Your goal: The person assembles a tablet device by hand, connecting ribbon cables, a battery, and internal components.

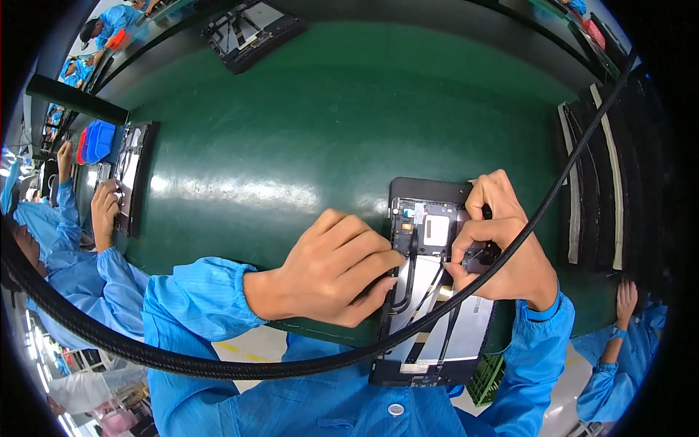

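Observation:
An opened tablet [466,331] lies lengthwise before me at the near edge of the green table [291,131], its inside facing up. Silvery battery panels, dark ribbon cables and a white square label [436,231] show in it. At the tablet's left edge, my left hand [331,269] is closed, thumb and forefinger together near the black frame. My right hand [502,244] bends over the right side, its thumb and forefinger pinched near the inner end of the battery panels. What either pinch holds is too small or hidden to make out.
A thick black cable [291,368] sweeps across the view, over the tablet's lower part. Another opened tablet [251,33] lies at the far edge. At left, a co-worker's hand [105,211] touches a tablet [131,175] near a blue bin [100,142]. Dark padded strips [597,189] stand at right.

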Demonstrator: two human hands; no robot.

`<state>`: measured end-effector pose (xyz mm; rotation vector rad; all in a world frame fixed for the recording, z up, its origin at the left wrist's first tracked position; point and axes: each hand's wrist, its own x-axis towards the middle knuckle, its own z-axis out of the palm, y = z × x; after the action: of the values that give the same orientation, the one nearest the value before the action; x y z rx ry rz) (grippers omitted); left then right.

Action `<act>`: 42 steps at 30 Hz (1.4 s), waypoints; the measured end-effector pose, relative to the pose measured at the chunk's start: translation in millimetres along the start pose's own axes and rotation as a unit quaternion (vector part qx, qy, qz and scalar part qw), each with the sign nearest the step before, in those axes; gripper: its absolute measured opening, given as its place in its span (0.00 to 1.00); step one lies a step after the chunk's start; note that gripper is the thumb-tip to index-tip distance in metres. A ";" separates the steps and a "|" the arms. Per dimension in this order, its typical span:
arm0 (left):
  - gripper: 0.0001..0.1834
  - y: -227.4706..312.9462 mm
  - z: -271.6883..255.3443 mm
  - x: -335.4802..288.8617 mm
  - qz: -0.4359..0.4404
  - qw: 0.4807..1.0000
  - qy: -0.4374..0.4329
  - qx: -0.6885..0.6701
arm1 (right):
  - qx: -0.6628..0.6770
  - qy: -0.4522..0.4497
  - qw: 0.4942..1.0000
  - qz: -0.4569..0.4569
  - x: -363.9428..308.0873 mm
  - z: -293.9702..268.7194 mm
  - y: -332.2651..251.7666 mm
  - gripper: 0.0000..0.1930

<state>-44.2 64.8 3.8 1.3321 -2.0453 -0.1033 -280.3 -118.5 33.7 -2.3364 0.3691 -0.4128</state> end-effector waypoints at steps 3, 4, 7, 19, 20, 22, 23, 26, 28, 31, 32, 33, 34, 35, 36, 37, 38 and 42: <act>0.22 9.7 -4.8 0.4 -0.016 1.000 -0.020 0.005 | 0.005 0.003 1.000 0.002 1.1 1.1 -1.2 0.11; 0.25 13.2 -6.7 0.3 -0.026 0.999 -0.028 0.009 | 0.005 0.009 1.000 -0.005 2.2 2.2 -1.2 0.10; 0.30 21.8 -10.2 0.7 -0.036 0.999 -0.037 0.012 | -0.012 0.032 0.999 -0.016 2.1 5.6 -4.0 0.10; 0.27 15.2 3.2 5.9 0.077 0.980 0.008 0.182 | -0.016 0.104 0.991 -0.082 -4.4 14.2 1.2 0.10; 0.23 9.6 6.6 9.1 0.105 0.983 0.018 0.150 | -0.004 0.090 0.993 -0.081 -4.9 13.6 3.5 0.09; 0.22 5.9 9.1 16.7 0.119 0.986 0.003 0.114 | 0.017 0.064 0.994 -0.086 -7.2 9.3 3.6 0.08; 0.21 4.9 10.7 18.6 0.128 0.989 -0.013 0.073 | 0.016 0.068 0.994 -0.087 -8.6 7.0 2.6 0.08; 0.19 5.6 10.7 28.5 0.136 0.989 -0.021 0.053 | 0.010 0.048 0.997 -0.055 -11.3 -2.6 1.4 0.06; 0.18 8.1 11.0 34.1 0.141 0.989 -0.024 0.044 | -0.001 0.032 0.998 -0.059 -15.4 -13.6 2.5 0.06; 0.18 9.8 11.5 40.1 0.141 0.988 -0.057 -0.004 | -0.012 0.020 0.998 -0.060 -16.9 -23.7 1.0 0.06; 0.18 10.8 10.0 42.8 0.136 0.988 -0.066 -0.027 | -0.013 0.024 0.998 -0.059 -16.9 -26.4 0.3 0.06; 0.17 12.8 9.5 44.7 0.129 0.987 -0.075 -0.052 | -0.014 0.025 0.998 -0.057 -17.6 -31.4 -0.8 0.06; 0.17 15.0 10.0 45.5 0.131 0.987 -0.075 -0.053 | -0.007 0.003 0.999 -0.036 -18.8 -37.4 -1.5 0.05; 0.16 18.0 11.0 45.6 0.121 0.985 -0.089 -0.084 | 0.000 -0.018 1.000 -0.015 -20.8 -41.5 -1.8 0.04; 0.15 20.5 11.7 45.6 0.111 0.982 -0.103 -0.113 | 0.015 -0.008 1.000 -0.001 -22.5 -42.2 -1.2 0.03; 0.15 22.8 12.5 45.8 0.113 0.982 -0.103 -0.113 | 0.014 -0.007 1.000 0.000 -24.0 -43.9 -0.6 0.03; 0.15 25.2 13.6 46.1 0.098 0.980 -0.119 -0.122 | 0.002 -0.013 1.000 -0.009 -25.3 -46.1 0.2 0.04; 0.14 38.6 19.7 49.5 0.097 0.966 -0.172 -0.167 | -0.005 -0.046 0.999 0.028 -33.2 -52.7 5.0 0.06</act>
<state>-97.6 36.1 29.4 0.9483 -2.3058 -0.6019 -332.0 -141.6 60.2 -2.3406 0.3916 -0.2769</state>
